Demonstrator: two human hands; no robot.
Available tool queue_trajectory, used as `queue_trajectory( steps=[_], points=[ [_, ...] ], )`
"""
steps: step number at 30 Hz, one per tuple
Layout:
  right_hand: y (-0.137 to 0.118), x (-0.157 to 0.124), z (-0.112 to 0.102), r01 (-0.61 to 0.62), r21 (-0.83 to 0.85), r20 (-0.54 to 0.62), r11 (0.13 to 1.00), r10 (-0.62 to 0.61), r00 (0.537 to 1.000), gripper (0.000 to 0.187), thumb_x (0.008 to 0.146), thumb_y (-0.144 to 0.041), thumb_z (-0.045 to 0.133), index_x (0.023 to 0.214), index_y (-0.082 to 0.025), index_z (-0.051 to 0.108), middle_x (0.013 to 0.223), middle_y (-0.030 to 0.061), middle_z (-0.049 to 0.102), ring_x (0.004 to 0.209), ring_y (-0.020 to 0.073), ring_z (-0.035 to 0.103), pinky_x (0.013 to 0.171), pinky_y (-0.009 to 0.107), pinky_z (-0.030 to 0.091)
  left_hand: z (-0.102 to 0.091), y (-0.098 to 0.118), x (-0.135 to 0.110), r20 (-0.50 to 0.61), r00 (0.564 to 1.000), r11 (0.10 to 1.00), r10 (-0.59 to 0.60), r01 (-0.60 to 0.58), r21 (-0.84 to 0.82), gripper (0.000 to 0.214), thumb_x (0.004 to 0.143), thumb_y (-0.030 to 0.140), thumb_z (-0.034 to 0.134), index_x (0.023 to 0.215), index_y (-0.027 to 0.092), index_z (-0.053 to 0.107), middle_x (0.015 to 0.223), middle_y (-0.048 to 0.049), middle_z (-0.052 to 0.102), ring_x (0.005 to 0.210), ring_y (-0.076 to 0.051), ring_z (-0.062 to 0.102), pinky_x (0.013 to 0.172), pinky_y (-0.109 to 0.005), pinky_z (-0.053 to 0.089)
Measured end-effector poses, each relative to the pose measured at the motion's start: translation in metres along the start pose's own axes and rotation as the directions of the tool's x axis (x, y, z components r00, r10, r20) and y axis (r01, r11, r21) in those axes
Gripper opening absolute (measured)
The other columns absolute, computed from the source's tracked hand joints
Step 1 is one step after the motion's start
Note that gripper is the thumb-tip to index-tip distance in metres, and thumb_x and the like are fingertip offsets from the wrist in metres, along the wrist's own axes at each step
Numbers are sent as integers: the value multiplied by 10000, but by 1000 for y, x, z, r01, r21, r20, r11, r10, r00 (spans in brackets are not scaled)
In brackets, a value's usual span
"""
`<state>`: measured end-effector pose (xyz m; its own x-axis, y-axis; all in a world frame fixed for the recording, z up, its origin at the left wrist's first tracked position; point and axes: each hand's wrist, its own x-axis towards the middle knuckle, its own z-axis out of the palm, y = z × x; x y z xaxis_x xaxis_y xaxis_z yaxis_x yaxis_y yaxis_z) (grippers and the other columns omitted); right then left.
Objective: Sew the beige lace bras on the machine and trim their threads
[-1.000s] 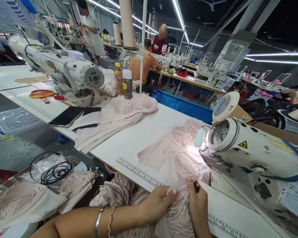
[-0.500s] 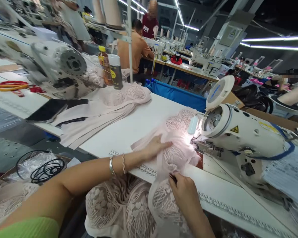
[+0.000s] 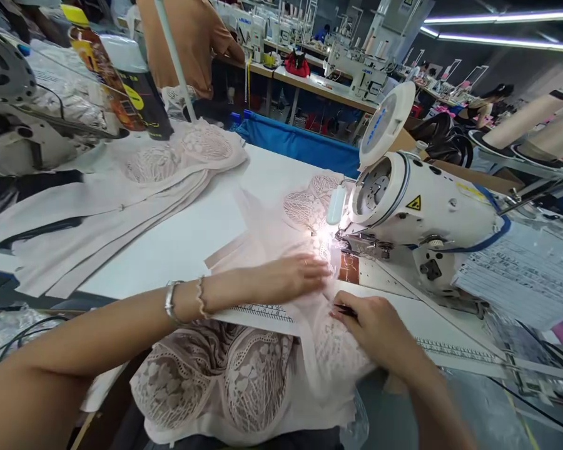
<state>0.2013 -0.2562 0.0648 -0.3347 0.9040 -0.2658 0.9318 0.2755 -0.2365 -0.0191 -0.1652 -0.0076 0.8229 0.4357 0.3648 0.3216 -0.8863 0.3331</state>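
Busy sewing floor, white table [image 3: 187, 244] up front. From the head view: pale lace garment [image 3: 281, 250] lies under the sewing machine [image 3: 417, 212] needle, draping off the near edge. Left hand [image 3: 286, 278] presses it open and flat; right hand [image 3: 380, 325] pinches a thin dark tool [image 3: 344, 308] against it. Looks light, floppy, snaggy, so I'd hold the solid seams, not the lace.

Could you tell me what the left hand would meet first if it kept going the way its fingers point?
The left hand lies flat on the pink lace garment, fingers aimed right. Going on, it would probably reach the sewing machine's needle area first, though depth is hard to judge.
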Motion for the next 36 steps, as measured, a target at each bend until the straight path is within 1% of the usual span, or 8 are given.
queue_trajectory(
  steps=[2, 6, 10, 15, 19, 26, 31, 36],
  points=[
    [12, 0, -28, 92, 18, 75, 996, -93, 993, 254, 936, -104, 700, 721, -193, 597, 694, -32, 634, 638, 174, 593, 569, 238, 283, 20, 14, 15, 165, 968, 982, 187, -189, -4, 327, 997, 287, 511, 1294, 207, 621, 1448, -88, 577, 1378, -261, 491, 1155, -431, 409],
    [43, 11, -45, -55, -315, 8, 947, 60, 998, 337, 918, -181, 756, 634, -192, 576, 598, 4, 578, 581, 203, 556, 529, 277, 191, 41, 20, 30, 209, 973, 990, 94, -113, 79, 499, 993, 374, 486, 1441, 156, 512, 1526, -186, 467, 1435, -398, 395, 1165, -610, 330],
    [61, 45, -8, -211, -382, -223, 900, 132, 966, 152, 908, -101, 699, 783, -174, 653, 847, 76, 676, 751, 249, 624, 565, 276, 243, 38, 1, 37, 186, 975, 990, 124, -134, 45, 564, 981, 412, 523, 1465, 127, 484, 1531, -183, 473, 1438, -381, 408, 1179, -560, 351],
    [69, 87, 40, -142, 168, -519, 976, 210, 829, 137, 916, -250, 614, 799, -199, 562, 712, 3, 633, 635, 198, 578, 585, 245, 315, 38, -22, 48, 93, 990, 992, 110, -102, -79, 317, 1027, 216, 416, 1230, 139, 647, 1272, -98, 700, 1195, -221, 643, 1020, -387, 525],
    [72, 94, 52, -118, 223, -570, 968, 228, 789, 196, 908, -282, 501, 724, -213, 488, 636, -11, 574, 568, 180, 510, 572, 250, 296, 43, -21, 48, 18, 995, 995, -93, 94, -39, 289, 967, 87, 411, 1125, 130, 649, 1114, -92, 719, 985, -187, 669, 805, -307, 558],
    [65, 86, 59, -10, 181, -641, 983, 126, 757, 142, 894, -282, 491, 768, -221, 466, 696, -3, 588, 607, 195, 533, 592, 268, 319, 47, -8, 36, -31, 999, 931, 14, -2, 364, 516, 1030, 346, 414, 1344, -46, 534, 1401, -255, 578, 1320, -353, 532, 1113, -487, 407],
    [63, 85, 63, 45, 121, -670, 992, 48, 741, 31, 853, -188, 467, 846, -218, 470, 737, 2, 612, 620, 206, 587, 589, 273, 344, 43, -8, 40, 7, 998, 961, 58, -58, 272, 429, 994, 320, 478, 1222, -19, 609, 1290, -233, 645, 1253, -334, 581, 1093, -450, 455],
    [63, 83, 68, 41, 25, -699, 999, -12, 715, 100, 889, -113, 427, 883, -207, 462, 690, 1, 607, 538, 195, 584, 535, 277, 323, 45, -10, 39, -3, 1000, 972, -21, 21, 235, 539, 995, 390, 438, 1323, -30, 520, 1347, -264, 598, 1285, -327, 558, 1059, -446, 486]
  ],
)
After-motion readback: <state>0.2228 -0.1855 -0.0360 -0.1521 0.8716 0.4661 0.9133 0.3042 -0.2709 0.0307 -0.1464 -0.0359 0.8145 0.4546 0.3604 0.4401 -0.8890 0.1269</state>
